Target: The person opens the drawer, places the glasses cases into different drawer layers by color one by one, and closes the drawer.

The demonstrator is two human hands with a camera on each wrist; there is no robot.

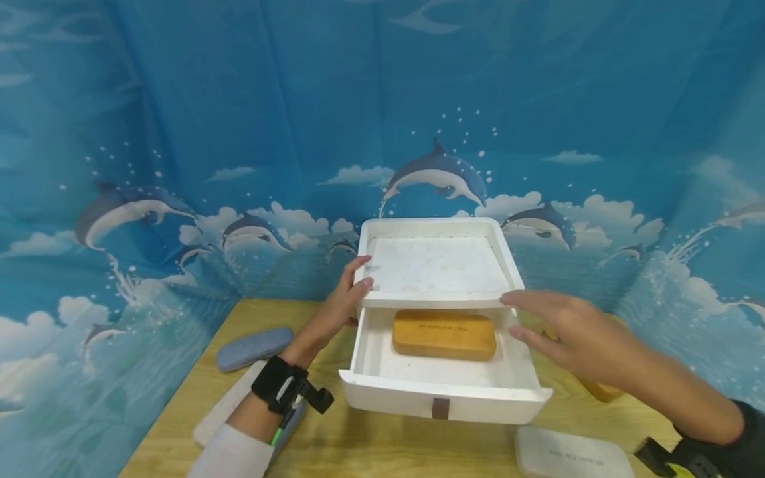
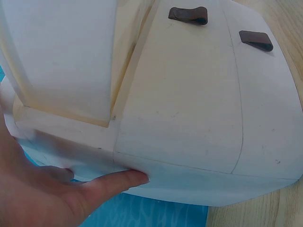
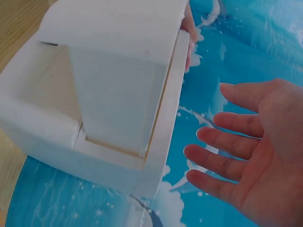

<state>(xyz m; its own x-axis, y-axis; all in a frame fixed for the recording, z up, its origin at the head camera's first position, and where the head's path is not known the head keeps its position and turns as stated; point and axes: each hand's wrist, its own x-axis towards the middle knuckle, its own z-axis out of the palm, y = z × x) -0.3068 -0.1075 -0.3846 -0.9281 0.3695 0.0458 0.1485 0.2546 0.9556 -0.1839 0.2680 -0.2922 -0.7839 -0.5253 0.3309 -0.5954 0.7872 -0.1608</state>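
Note:
A white drawer box (image 1: pixel 433 262) stands with its top drawer (image 1: pixel 445 403) pulled out; a brown tab hangs on the drawer's front. Inside it lies a mustard-yellow glasses case (image 1: pixel 443 335) with printed lettering. My left hand (image 1: pixel 342 302) rests against the box's left side, thumb and forefinger stretched out near the top edge. In the left wrist view the thumb (image 2: pixel 118 183) lies straight along the white side. My right hand (image 1: pixel 568 325) hovers by the front right corner, fingers extended and holding nothing; the right wrist view shows its spread fingers apart from the box.
On the wooden table (image 1: pixel 358 451), a blue-grey case (image 1: pixel 254 348) and a pale case (image 1: pixel 230 405) lie left, another partly under my left wrist. A whitish case (image 1: pixel 570 455) lies front right. A yellow case (image 1: pixel 600 390) is partly behind my right arm. A dolphin-print curtain (image 1: pixel 382 99) surrounds the table.

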